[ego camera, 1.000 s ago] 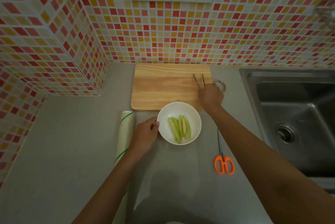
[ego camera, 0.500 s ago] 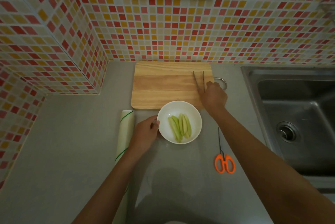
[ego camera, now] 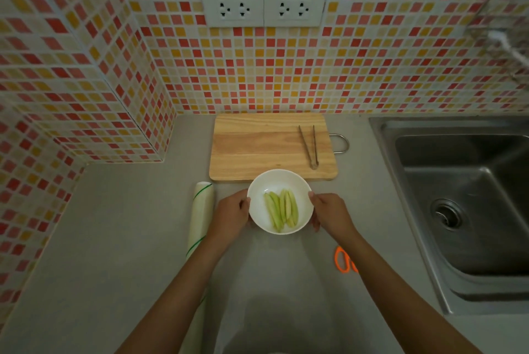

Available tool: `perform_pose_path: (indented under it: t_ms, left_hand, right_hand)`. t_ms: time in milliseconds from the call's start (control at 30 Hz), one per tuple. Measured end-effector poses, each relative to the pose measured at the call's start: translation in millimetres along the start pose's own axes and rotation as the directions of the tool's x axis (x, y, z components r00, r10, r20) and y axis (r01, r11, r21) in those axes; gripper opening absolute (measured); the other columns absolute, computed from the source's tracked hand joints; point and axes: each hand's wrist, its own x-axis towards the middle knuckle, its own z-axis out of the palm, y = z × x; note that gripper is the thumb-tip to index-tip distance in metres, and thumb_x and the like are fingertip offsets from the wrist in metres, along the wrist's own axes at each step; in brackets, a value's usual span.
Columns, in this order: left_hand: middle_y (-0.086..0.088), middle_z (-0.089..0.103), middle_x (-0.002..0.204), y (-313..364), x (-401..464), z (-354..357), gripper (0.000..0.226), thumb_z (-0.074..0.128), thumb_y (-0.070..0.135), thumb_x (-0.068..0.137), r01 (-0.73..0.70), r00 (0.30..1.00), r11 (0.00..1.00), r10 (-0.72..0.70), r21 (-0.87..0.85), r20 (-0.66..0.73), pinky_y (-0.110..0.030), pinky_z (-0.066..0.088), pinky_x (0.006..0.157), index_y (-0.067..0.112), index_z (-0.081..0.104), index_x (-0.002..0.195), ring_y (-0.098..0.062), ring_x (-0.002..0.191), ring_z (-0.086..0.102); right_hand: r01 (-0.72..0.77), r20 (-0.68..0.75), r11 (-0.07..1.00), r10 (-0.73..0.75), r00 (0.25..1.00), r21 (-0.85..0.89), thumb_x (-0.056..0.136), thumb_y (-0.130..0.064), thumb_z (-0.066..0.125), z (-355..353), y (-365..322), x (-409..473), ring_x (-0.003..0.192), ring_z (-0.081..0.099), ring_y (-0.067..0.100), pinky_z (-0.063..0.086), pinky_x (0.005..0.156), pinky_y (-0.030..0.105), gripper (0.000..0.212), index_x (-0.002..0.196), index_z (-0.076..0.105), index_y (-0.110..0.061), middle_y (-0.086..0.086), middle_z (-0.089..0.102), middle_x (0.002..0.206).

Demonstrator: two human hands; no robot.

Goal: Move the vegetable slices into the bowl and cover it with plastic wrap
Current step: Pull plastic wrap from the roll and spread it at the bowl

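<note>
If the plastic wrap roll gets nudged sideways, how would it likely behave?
The plastic wrap roll is a long cylinder lying on the flat counter, so it would probably roll. It looks light. Nothing beside it except the left hand seems placed to stop it.

Bowl [ego camera: 259,212]: white, round, upright on tabletop, just before board. Slices [ego camera: 282,210]: pale green, long, lying side by side inside bowl. Wrap roll [ego camera: 200,216]: white, green stripes, lying left of bowl, uncovered bowl.

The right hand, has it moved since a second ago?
Yes. The right hand left the tongs on the cutting board and came back toward the person, now at the bowl.
</note>
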Motion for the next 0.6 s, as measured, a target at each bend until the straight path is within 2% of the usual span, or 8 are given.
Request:
perform_pose_path:
  t_ms: [167, 333, 467, 600]
  left_hand:
    - [-0.012, 0.071, 0.091, 2.6, -27.2, -4.2, 0.031, 0.042, 0.006, 0.097, -0.010, 1.000, 0.999, 0.009, -0.039, -0.013, -0.043, 0.056, 0.082, 0.006, 0.067, 0.115, -0.029, 0.083, 0.066]
    - [-0.012, 0.072, 0.095, -3.3, -53.4, -0.1, 0.031, 0.042, 0.004, 0.096, -0.016, 1.000, 0.999, 0.015, -0.046, -0.027, -0.045, 0.056, 0.082, 0.006, 0.069, 0.112, -0.032, 0.087, 0.068]
    - [-0.010, 0.072, 0.095, -10.1, -66.1, 1.7, 0.031, 0.042, 0.005, 0.095, -0.014, 1.000, 1.000, 0.013, -0.023, -0.025, -0.042, 0.056, 0.082, 0.007, 0.069, 0.110, -0.029, 0.087, 0.068]
    - [-0.014, 0.072, 0.094, -15.0, -73.8, 2.8, 0.030, 0.042, 0.007, 0.096, -0.005, 1.000, 1.000, 0.005, 0.003, -0.014, -0.038, 0.053, 0.080, 0.005, 0.069, 0.106, -0.030, 0.087, 0.068]
  right_hand:
    - [-0.005, 0.009, 0.997, 0.004, 1.000, 0.074, 0.099, -0.022, 0.042, -0.4, 1.1, -25.5, 0.030, 0.049, 0.008, 0.042, 0.044, 0.012, 0.058, 0.044, 0.053, -0.009, -0.004, 0.051, 0.028]
    - [-0.036, 0.003, 0.990, 0.036, 0.999, 0.133, 0.098, -0.021, 0.045, 2.7, 8.8, -47.6, 0.026, 0.047, 0.011, 0.040, 0.037, 0.017, 0.055, 0.044, 0.054, -0.012, -0.001, 0.053, 0.032]
    - [-0.040, 0.014, 0.991, 0.039, 0.999, 0.128, 0.098, -0.023, 0.045, 7.2, 16.1, -60.9, 0.027, 0.049, 0.011, 0.042, 0.039, 0.018, 0.055, 0.045, 0.055, -0.012, 0.000, 0.054, 0.032]
    - [-0.061, 0.028, 0.996, 0.059, 0.998, 0.072, 0.098, -0.027, 0.043, 12.3, 22.4, -68.9, 0.029, 0.052, 0.011, 0.045, 0.049, 0.023, 0.056, 0.046, 0.056, -0.013, 0.000, 0.057, 0.036]
